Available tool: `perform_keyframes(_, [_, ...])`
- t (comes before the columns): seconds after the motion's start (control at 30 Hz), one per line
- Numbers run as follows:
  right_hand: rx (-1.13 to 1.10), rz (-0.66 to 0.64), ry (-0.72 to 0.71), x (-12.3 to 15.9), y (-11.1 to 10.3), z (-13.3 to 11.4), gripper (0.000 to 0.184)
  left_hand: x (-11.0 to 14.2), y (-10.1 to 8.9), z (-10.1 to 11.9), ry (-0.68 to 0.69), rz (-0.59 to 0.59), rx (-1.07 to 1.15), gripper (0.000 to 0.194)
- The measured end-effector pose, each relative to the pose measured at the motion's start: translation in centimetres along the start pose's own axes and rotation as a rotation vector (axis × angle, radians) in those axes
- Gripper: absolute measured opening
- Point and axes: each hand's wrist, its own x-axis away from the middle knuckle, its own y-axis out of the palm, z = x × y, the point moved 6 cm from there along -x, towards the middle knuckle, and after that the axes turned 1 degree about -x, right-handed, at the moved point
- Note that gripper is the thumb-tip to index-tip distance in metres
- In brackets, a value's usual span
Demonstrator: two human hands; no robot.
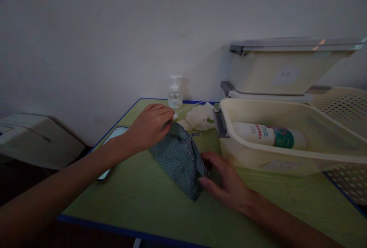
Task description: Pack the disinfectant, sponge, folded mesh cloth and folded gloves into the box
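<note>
A blue-grey cleaning cloth with a black-and-white checked border hangs folded just over the green table. My left hand pinches its upper corner between thumb and fingers. At the cloth's right edge, my right hand has thumb and index finger on either side of the border, gripping it loosely. Part of the cloth's far side is hidden by its own fold. Behind my left hand stands a clear pump bottle with a white top. Crumpled white tissue lies just beyond the cloth.
A phone lies under my left forearm, lit screen up. At right, an open cream bin holds a white-and-green bottle. Behind it sits a lidded bin near a perforated basket. The table's edge is blue.
</note>
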Motion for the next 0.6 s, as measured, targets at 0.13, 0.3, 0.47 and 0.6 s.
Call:
perform_keyframes(0.13, [0.103, 0.141, -0.047, -0.3, -0.9, -1.7, 0.008, 0.7, -1.1, -0.3, -0.004, -0.007, -0.086, 0.018])
perform_keyframes(0.3, [0.194, 0.174, -0.097, -1.3, -4.2, -5.3, 0.01, 1.8, -4.8, -2.2, -0.001, 0.09, -0.23, 0.027])
perform_keyframes(0.47, [0.358, 0.139, -0.076, -4.2, -8.4, -8.4, 0.009, 2.4, -9.6, -3.9, -0.003, 0.244, -0.323, 0.032])
perform_keyframes(0.6, [0.307, -0.017, 0.081, -8.4, -11.0, -7.9, 0.012, 1.4, -12.2, -6.4, -0.146, 0.256, -0.188, 0.046])
